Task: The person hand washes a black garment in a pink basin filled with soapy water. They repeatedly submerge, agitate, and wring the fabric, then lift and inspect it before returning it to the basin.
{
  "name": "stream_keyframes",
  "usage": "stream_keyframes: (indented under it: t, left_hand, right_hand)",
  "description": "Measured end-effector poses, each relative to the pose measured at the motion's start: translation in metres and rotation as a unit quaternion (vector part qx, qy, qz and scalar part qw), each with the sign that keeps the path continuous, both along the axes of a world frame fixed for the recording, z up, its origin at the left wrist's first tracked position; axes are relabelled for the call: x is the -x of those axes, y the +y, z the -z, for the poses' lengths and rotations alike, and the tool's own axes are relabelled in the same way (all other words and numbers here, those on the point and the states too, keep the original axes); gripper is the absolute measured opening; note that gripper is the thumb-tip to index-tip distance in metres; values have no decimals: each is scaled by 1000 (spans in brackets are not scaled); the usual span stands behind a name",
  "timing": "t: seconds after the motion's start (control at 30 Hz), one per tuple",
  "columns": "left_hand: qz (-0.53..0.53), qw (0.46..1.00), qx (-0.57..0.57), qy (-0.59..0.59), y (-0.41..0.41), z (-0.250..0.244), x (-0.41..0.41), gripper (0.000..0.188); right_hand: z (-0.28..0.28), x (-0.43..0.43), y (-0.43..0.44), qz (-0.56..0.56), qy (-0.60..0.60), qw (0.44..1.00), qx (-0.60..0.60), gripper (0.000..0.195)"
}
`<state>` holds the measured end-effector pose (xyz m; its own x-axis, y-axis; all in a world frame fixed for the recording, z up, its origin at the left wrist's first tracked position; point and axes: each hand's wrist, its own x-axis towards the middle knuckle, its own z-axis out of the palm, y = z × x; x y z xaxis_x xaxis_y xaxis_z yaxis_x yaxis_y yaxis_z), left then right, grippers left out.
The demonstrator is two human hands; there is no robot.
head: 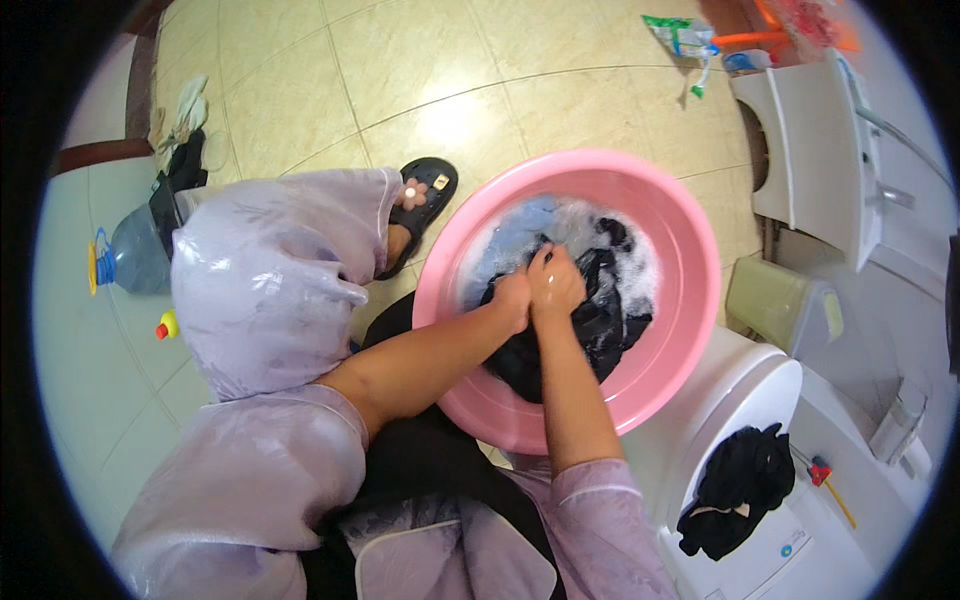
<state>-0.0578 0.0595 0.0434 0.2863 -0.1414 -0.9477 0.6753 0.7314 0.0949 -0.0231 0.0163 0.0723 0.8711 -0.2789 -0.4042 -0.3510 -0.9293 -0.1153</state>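
A round pink plastic basin (679, 217) stands on the tiled floor before me, with sudsy water and wet laundry in it. Both hands are close together over the cloth, fingers curled. My left hand (512, 300) grips a bunch of black cloth (600, 337), its fingers partly hidden. Against it, my right hand (556, 281) is closed on the same dark cloth, with foam on its back. Light blue cloth (517, 229) floats among suds at the basin's upper left side.
Right of the basin is a white toilet (739, 405) with a black garment (739, 487) on its lid. A lidded bin (772, 300) and a white cabinet (817, 150) line the right wall. A large water bottle (135, 251) is at left; a plastic packet (682, 37) lies on the floor.
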Motion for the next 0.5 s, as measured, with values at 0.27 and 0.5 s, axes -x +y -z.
stream_keyframes:
  t: [0.27,0.5]
  left_hand:
    - [25,998,9,-53,2,12,8,37]
    - [119,993,22,-8,3,15,-6,48]
  right_hand:
    - [66,-57,-38,-45,4,993,113,36]
    - [60,-75,-98,19,-167,943,-288,34]
